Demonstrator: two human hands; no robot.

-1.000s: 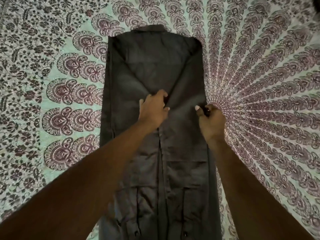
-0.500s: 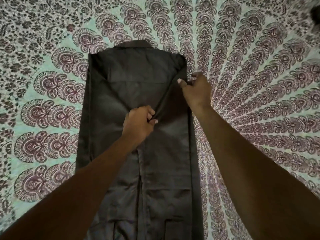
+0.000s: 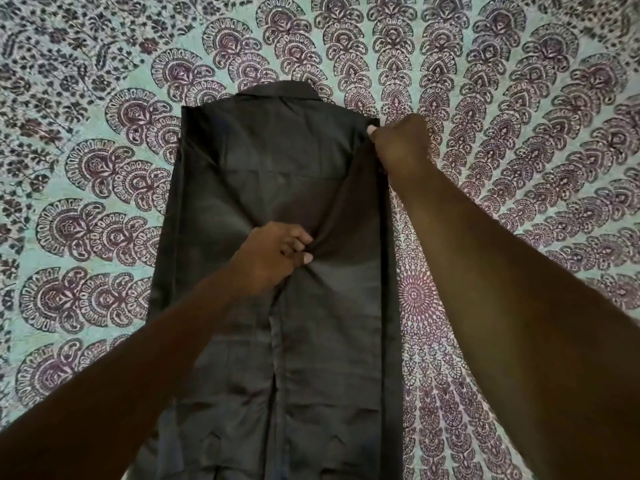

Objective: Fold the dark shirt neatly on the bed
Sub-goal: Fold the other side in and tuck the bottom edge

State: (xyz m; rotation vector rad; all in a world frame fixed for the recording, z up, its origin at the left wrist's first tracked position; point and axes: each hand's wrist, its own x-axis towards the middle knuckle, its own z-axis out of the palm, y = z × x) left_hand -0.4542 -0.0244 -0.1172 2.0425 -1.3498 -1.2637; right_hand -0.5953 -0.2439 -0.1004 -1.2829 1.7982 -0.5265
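Both hands: they pinch the long dark grey cloth shirt, which lies flat and lengthwise on the mint-and-purple patterned bedspread, collar at the far end.
Left hand: fingers closed on a fold of cloth at the middle of the shirt, where the folded-in panels meet.
Right hand: thumb and fingers nip the far right shoulder corner, at the shirt's edge.
Step in hand: squaring the right folded side, it seems.
How to do it well: keep the cloth taut between the two pinches, lay the edge straight – then press flat before letting go.
Risk: a diagonal crease runs between the hands – it may stay.
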